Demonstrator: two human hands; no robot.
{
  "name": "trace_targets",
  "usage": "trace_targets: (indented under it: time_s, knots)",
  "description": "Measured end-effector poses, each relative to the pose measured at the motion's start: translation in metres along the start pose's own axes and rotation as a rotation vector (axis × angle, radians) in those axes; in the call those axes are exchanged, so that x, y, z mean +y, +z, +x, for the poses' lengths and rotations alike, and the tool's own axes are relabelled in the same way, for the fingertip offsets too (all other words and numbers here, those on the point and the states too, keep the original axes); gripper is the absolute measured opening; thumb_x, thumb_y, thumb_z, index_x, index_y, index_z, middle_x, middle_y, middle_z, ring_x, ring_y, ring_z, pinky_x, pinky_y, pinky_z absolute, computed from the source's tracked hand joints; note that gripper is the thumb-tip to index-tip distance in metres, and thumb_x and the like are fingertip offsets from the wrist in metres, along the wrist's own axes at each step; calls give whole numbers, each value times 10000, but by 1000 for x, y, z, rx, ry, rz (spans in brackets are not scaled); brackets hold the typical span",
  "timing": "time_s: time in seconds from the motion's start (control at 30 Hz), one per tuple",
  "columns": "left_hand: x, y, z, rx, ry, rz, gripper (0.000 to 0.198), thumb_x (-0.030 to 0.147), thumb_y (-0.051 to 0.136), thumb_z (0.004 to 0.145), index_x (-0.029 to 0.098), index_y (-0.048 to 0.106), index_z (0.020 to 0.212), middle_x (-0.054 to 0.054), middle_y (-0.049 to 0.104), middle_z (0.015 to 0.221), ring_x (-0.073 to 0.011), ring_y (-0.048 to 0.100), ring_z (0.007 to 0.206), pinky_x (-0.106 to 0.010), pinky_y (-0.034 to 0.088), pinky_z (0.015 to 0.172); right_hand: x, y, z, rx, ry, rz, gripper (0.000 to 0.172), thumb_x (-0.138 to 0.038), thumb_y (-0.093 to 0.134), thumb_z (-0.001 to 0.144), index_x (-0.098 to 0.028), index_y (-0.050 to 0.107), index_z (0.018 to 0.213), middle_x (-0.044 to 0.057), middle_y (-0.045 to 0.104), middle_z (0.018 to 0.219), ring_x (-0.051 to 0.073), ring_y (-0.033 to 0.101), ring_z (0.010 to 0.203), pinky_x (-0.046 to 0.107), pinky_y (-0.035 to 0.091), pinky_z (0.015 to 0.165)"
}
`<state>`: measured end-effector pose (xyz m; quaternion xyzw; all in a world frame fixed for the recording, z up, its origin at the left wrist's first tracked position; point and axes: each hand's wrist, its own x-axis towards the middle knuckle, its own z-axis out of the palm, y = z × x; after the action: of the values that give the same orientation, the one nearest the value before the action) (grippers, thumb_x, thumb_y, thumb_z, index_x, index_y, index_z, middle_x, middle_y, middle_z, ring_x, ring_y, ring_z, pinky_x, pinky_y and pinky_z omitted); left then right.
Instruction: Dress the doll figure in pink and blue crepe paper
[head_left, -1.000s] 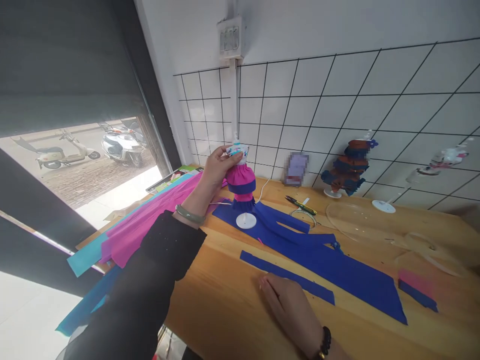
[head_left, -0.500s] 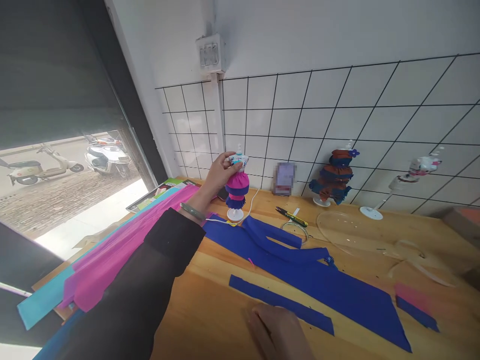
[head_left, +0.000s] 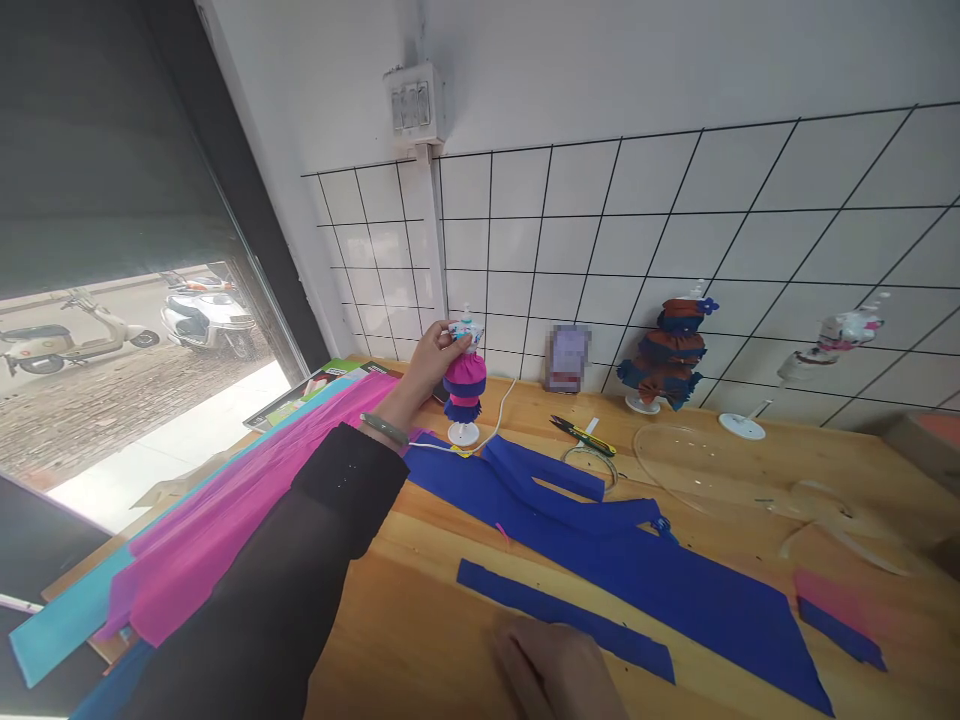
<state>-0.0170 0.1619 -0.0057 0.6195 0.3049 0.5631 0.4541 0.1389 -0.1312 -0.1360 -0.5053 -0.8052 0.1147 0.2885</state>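
My left hand [head_left: 429, 362] reaches across the wooden table [head_left: 420, 620] and pinches the top of a small doll stand [head_left: 463, 380] dressed in pink and blue paper ruffles. The stand's white round base rests on the table near the tiled wall. My right hand [head_left: 559, 672] lies flat on the tabletop at the near edge, fingers stretched out, holding nothing. Just beyond its fingertips lies a narrow blue paper strip [head_left: 566, 620]. A large blue paper sheet [head_left: 675, 580] spreads across the middle.
Pink and cyan crepe paper [head_left: 225, 510] hangs over the table's left edge. Scissors [head_left: 581, 433], a clear plastic disc [head_left: 697, 465], a brown-and-blue dressed stand [head_left: 667, 355] and a white stand [head_left: 817, 370] sit by the wall. A window with scooters outside is at left.
My left hand has carried the dressed stand away from me and set it down near the wall. My right hand stayed flat on the table; the view shifted slightly left.
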Motion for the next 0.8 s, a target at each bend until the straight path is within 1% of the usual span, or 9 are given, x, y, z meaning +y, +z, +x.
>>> trace_targets:
  time_s: [0.17,0.27,0.33,0.4,0.47,0.53,0.63,0.8]
  knots:
    - [-5,-9,2,-48,26,-30,467,360,743,689,162,588,1082,-92,685,1060,-204,642,971,-358,487,894,-1,-3,1,-16,5,4,391,-263,358,957,-194,353,573,-44,510,482,70,436,408,209,259,444]
    - [-9,-14,1,-32,42,-22,523,388,744,688,172,592,1141,-97,682,1092,-218,640,995,-369,496,895,-2,-2,0,-11,14,3,407,-273,342,965,-193,347,566,-37,508,486,69,428,410,208,248,440]
    - [-9,-17,-2,12,28,-23,626,396,754,681,175,549,1230,-99,683,1089,-223,643,987,-366,509,873,-2,-1,0,-11,24,7,407,-278,339,967,-193,348,569,-38,511,489,71,428,416,208,250,446]
    - [-7,-18,-7,56,-14,-11,758,398,758,685,184,446,1342,-100,683,1074,-226,650,967,-359,527,827,-3,-1,-1,-14,34,15,406,-285,335,968,-194,350,573,-40,517,493,74,429,420,209,254,454]
    - [-3,-18,-12,73,-48,2,831,401,746,705,198,350,1407,-99,683,1053,-226,655,948,-350,540,785,-3,0,-1,-23,48,26,406,-297,331,970,-195,353,578,-40,532,505,77,442,431,210,264,464]
    - [2,-17,-16,64,-51,6,814,401,730,725,203,337,1410,-103,670,1074,-223,651,959,-339,544,777,-3,0,-1,-23,61,33,407,-308,328,971,-195,356,581,-39,546,516,79,457,440,210,271,471]
    - [6,-16,-17,49,-27,23,724,386,710,744,203,388,1366,-111,642,1147,-215,641,992,-337,539,810,-3,0,-1,-18,67,30,416,-319,318,974,-195,359,579,-36,546,518,81,468,444,213,271,473]
    - [6,-15,-8,73,13,86,615,330,718,719,162,475,1258,-102,682,1044,-205,654,951,-370,507,885,-2,0,-1,-34,75,8,423,-336,326,970,-196,385,575,-27,553,516,91,488,451,221,269,481]
